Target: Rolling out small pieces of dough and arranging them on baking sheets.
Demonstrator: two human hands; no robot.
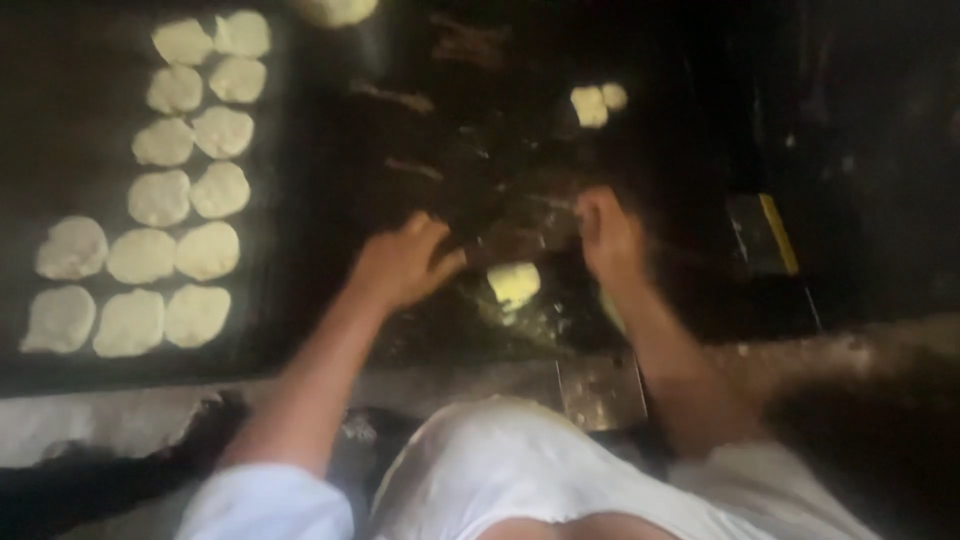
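We take the small dough ball [514, 284] as our landmark: it sits on the dark work surface [480, 160], between our two hands. Our left hand [404, 262] lies just left of it, palm down, fingers spread and loose, gripping nothing. Our right hand [607, 236] is up and to the right of it, fingers curled; the blur keeps us from telling whether they close on anything. Far left of the ball, a dark tray [270, 200] carries rows of flattened dough discs [190, 190]. Beyond the ball lie two smaller dough pieces [597, 102]. To shape it well, we judge we should press evenly from the centre, matching the discs' thickness.
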